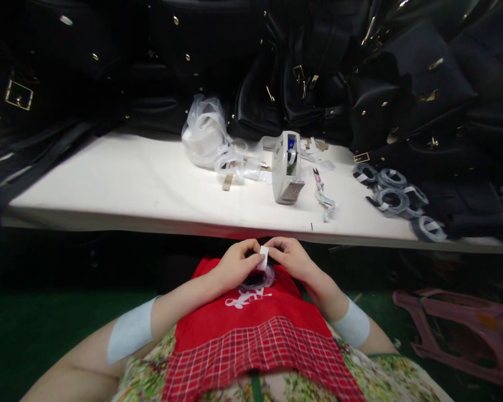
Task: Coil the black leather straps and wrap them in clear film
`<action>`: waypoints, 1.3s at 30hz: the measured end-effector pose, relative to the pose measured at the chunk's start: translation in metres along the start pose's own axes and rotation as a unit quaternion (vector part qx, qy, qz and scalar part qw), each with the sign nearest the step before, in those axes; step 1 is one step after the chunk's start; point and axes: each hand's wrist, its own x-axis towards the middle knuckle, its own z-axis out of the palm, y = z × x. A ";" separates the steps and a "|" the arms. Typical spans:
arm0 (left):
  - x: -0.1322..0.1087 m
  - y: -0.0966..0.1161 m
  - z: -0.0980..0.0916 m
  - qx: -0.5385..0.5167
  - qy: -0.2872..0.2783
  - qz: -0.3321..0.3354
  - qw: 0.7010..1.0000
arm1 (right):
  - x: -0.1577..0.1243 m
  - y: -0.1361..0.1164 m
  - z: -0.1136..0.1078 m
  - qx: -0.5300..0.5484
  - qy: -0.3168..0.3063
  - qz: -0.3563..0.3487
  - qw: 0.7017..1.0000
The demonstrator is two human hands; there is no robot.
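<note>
Fingers (255, 260) of the left hand (238, 264) pinch a white slip (264, 257), while those of the right hand (292, 259) curl in at its edge, whether gripping it I cannot tell. Slip and hands are just off the near edge of the counter (159, 190), close to a wrapped coil (269, 276) in front of the red apron (218, 314). On the counter, a pale dispenser (281, 173) stands near that edge, and more coils (402, 205) lie toward the right-hand end.
</note>
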 end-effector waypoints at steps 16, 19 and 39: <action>-0.002 0.006 0.006 -0.029 -0.062 -0.073 0.995 | -0.007 -0.015 -0.024 -0.011 -0.161 0.017 0.987; 0.000 0.008 -0.002 0.007 -0.129 -0.108 0.986 | -0.013 -0.025 -0.022 -0.151 -0.101 -0.056 0.982; 0.025 0.027 -0.015 -0.199 -0.065 -0.030 0.977 | 0.002 -0.029 -0.047 -0.306 0.166 -0.344 0.872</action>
